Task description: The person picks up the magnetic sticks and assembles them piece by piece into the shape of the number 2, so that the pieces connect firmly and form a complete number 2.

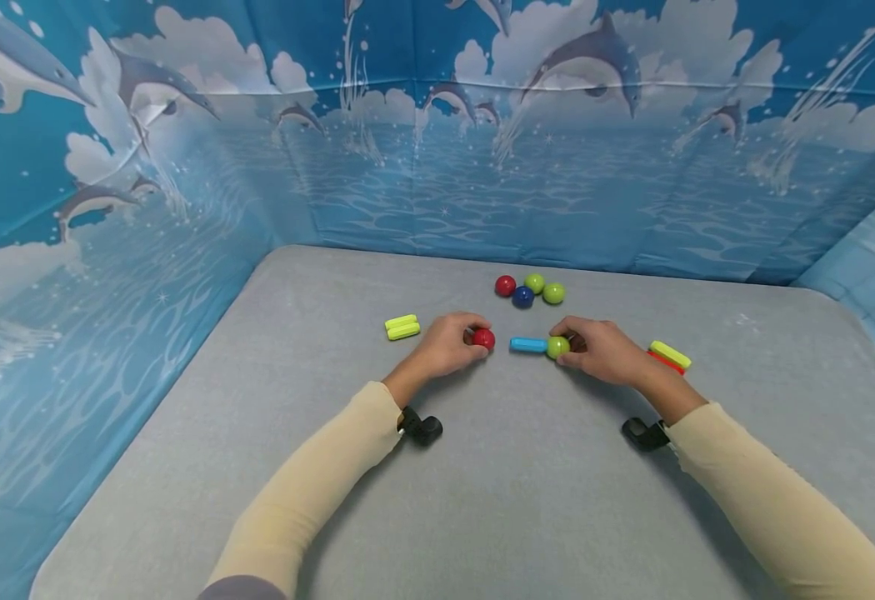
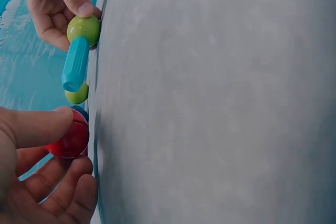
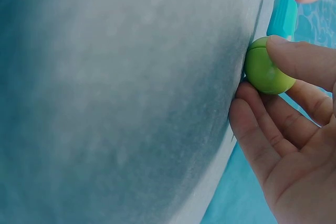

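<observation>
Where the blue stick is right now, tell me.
In the head view, the blue stick is right of centre, one end at the green ball in the right hand, the other toward the red ball in the left hand.

Red ball (image 1: 486,339), lt-blu rod (image 1: 529,344), grn ball (image 1: 557,347)
</observation>
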Demonstrator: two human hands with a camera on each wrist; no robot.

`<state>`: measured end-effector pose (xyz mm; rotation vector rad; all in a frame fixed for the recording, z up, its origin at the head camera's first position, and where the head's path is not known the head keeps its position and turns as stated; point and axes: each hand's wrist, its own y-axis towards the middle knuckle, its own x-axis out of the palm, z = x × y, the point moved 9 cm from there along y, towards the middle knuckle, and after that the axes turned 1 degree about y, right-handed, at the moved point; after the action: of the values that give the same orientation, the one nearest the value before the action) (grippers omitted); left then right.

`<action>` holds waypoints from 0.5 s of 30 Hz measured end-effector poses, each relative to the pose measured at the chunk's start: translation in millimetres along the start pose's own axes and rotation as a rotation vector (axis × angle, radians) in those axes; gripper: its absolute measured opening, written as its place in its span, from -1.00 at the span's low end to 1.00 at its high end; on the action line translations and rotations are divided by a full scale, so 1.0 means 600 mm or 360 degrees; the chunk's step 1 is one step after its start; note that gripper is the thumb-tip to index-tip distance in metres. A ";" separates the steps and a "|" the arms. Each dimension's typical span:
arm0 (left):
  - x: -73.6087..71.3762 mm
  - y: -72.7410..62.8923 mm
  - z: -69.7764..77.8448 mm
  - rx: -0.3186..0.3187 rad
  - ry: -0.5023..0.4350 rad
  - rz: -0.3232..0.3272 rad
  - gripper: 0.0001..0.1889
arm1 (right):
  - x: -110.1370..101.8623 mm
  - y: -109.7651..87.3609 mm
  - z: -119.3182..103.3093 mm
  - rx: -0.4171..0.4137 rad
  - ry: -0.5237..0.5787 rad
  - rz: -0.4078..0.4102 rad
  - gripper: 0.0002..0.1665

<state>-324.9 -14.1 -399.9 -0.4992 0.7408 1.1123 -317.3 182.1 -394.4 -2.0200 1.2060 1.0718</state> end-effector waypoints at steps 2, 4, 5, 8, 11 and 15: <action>0.003 0.003 0.003 0.0005 0.0014 0.0003 -0.57 | -0.001 0.001 0.000 0.0006 0.0000 -0.0001 -0.63; 0.005 0.005 0.005 0.0005 0.0010 0.0003 -0.58 | -0.002 0.001 -0.001 0.0008 0.0000 -0.0005 -0.62; 0.006 0.006 0.007 0.0004 0.0007 0.0002 -0.57 | -0.002 0.001 -0.001 0.0009 -0.0001 -0.0005 -0.62; 0.010 0.009 0.008 -0.0003 -0.0005 0.0000 -0.57 | -0.002 0.002 -0.001 0.0006 -0.0006 -0.0001 -0.62; 0.014 0.011 0.009 -0.0007 -0.0005 -0.0002 -0.57 | -0.002 0.002 -0.002 0.0002 -0.0012 0.0002 -0.63; 0.017 0.013 0.010 -0.0014 0.0003 -0.0010 -0.57 | 0.000 0.001 0.000 0.0004 -0.0011 -0.0003 -0.63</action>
<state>-327.8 -0.8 -403.5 -0.5099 0.7361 1.1096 -317.7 181.7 -394.2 -2.0131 1.2014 1.0751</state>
